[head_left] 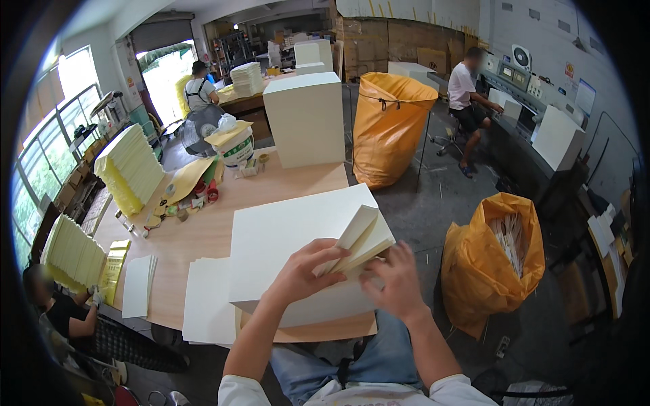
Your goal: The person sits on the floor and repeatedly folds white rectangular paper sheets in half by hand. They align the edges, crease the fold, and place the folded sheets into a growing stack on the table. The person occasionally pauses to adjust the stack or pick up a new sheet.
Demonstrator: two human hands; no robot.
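My left hand (310,268) is closed around the left side of a thin bundle of cream paper sheets (369,254). One sheet, or a few together, stands bent up from the bundle as a pale flap (357,226). My right hand (398,279), slightly blurred, is at the bundle's right end with its fingers loosely apart. Whether its fingertips touch the sheets, I cannot tell. Beneath both hands lies a large block of white sheets (284,233), at the near right of the wooden table (196,230). My forearms hide part of its front side.
Left of the block lie white sheets (206,298). A tall white stack (305,122) stands at the table's far end, near a white bucket (233,145). To the right are two orange sacks (389,135), the nearer holding paper scraps (509,240). Co-workers sit left and right.
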